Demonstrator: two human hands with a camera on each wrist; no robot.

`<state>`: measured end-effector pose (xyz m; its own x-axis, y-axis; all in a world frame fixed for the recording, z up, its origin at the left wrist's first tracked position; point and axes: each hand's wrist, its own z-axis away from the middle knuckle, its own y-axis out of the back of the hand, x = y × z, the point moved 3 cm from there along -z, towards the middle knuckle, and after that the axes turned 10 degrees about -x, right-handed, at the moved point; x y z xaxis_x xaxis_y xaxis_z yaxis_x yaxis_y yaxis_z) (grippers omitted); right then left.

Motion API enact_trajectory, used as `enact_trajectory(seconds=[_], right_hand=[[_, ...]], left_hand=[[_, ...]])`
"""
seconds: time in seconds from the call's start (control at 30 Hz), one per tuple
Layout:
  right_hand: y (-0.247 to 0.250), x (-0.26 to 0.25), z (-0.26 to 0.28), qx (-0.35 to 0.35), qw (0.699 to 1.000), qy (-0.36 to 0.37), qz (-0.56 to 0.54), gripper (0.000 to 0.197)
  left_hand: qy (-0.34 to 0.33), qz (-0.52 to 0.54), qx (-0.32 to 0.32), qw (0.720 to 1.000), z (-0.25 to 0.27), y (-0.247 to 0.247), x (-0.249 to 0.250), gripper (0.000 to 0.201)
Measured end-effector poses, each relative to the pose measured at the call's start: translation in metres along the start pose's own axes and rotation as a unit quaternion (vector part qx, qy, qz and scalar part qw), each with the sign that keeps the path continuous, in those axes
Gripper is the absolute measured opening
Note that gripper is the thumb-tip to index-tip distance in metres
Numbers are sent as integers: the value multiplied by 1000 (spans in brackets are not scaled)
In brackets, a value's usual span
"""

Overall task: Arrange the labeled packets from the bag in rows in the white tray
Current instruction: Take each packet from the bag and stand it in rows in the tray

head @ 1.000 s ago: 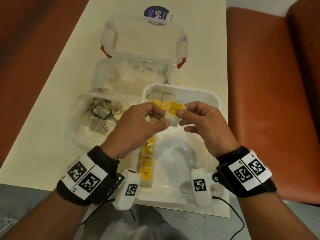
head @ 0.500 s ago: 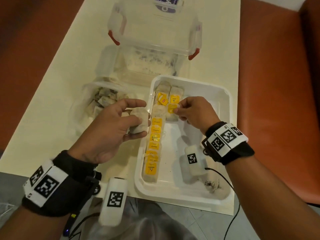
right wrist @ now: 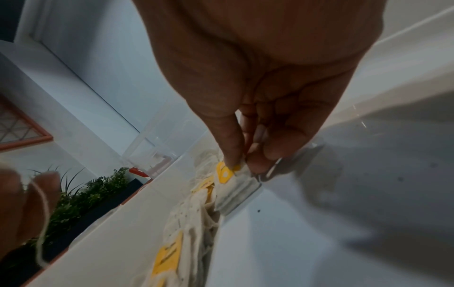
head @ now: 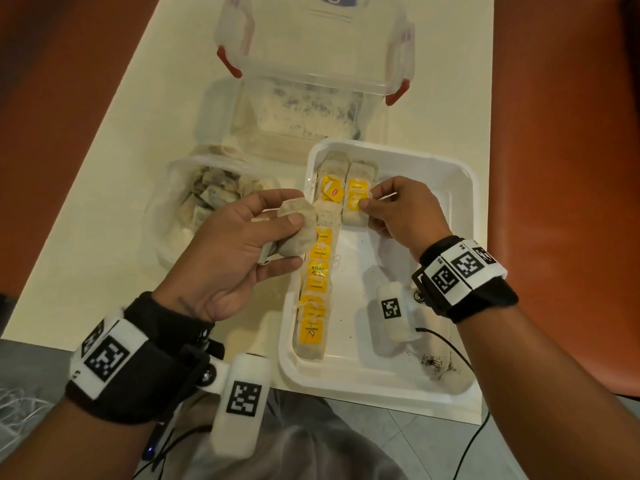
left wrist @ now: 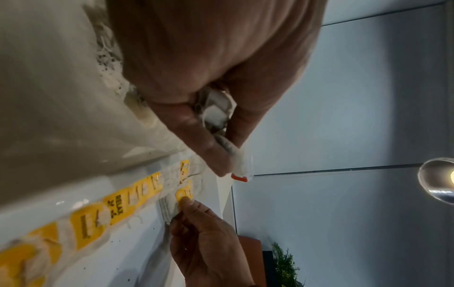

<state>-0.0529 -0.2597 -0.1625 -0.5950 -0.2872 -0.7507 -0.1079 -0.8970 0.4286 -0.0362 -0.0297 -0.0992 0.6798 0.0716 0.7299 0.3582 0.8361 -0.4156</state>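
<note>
Seen from above on a cream table (head: 86, 188): a clear tub (head: 311, 64) at the far end, a clear bag (head: 173, 216) of loose packets nearer and to the left, a white tray (head: 460, 209) to the right. Along the tray's left wall, one full row (head: 317, 282) of packets, yellow labels up; just beside it, a second row only begun at the far end. Over that second row, right hand (head: 403, 216), thumb and forefinger closed in a tight pinch on the yellow label of a packet (head: 355, 211), remaining fingers curled under. Over the gap between bag and tray, left hand (head: 235, 258), fingers loosely curled around a spare packet (head: 298, 230), thumb pressed on its top, label not visible. Step in hand, by the look of it: setting the second row's second packet. Done well, laid flush against its far neighbour and square to the first row, label flattened face up, string tucked under rather than trailing across. Best released lightly, since these soft pouches would likely shift at a nudge. Spare packet best kept clear of the finished row.
</note>
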Motion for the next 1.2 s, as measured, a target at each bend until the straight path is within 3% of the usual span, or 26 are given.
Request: enact_trajectory(seconds=[0.23,0.33,0.53,0.63,0.77,0.9,1.03,1.1,1.2], right_hand=[[5,-5,16,22,1000,-2,-18,10],[8,-19,36,9,999,45,-24,6],[7,-58,79,-182,966,171,-73,22],[8,-65,81,-210,958,183,-67,17],[11,-65,79,-195,959,181,-102,5],[16,-63,78,-181,960,165,-135,4],[21,-63,75,-165,961,156,-159,6],[22,-63,75,-164,960,155,-164,8],[22,-63,75,-158,961,153,-166,6]], left_hand=[[6,-33,-19,999,-8,-14,-1,23],[17,-15,-49,999,-11,-20,2,26],[77,76,-167,980,-19,-30,9,43],[86,65,-215,971,-20,-35,13,52],[87,49,-190,977,-20,-41,13,35],[66,-53,-124,989,-19,-37,10,27],[22,-164,-70,984,-19,-27,11,24],[-9,-173,-71,982,-19,-23,13,32],[-33,-154,-123,980,-15,-24,17,45]])
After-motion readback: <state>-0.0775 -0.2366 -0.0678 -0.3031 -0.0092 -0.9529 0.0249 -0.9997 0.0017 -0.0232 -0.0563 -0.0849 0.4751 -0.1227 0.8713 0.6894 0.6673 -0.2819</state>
